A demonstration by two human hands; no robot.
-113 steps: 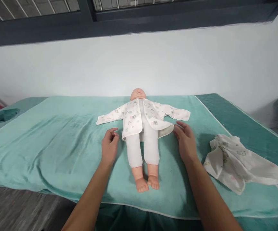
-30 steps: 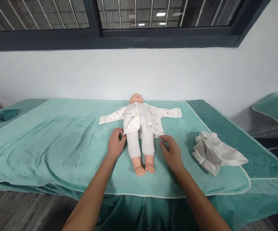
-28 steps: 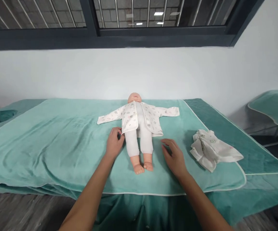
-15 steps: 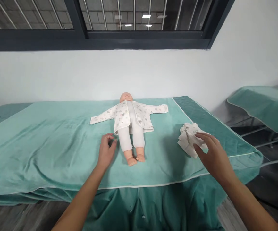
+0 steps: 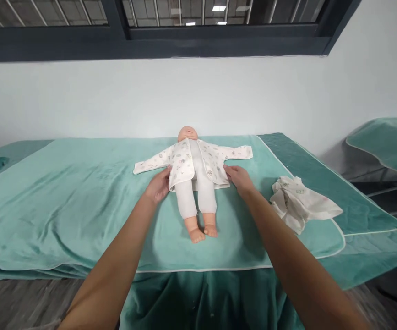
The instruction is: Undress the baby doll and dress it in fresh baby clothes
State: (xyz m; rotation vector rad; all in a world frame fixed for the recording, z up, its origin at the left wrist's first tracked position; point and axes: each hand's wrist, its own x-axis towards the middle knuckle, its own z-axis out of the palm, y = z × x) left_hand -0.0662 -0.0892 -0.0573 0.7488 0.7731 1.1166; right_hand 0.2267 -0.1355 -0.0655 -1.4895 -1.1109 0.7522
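A baby doll (image 5: 187,133) lies on its back on the green bed cover, its bare feet towards me. It wears a white printed baby jacket (image 5: 182,161), open at the front with both sleeves spread out, over a white body and legs. My left hand (image 5: 160,184) is at the jacket's left side edge, fingers closed on the cloth. At the opposite side edge, my right hand (image 5: 239,178) pinches the jacket between thumb and fingers. A crumpled white printed cloth garment (image 5: 299,201) lies to the right of my right forearm.
The bed (image 5: 91,197) has a green cover with white piping that hangs over its front edge. Behind it are a white wall (image 5: 143,98) and a dark-framed barred window (image 5: 219,43). Another green-covered bed (image 5: 390,142) stands at the right.
My right hand has left the crumpled garment and moved left to the jacket's right edge. My left hand has moved up to its left edge. The view has shifted slightly.
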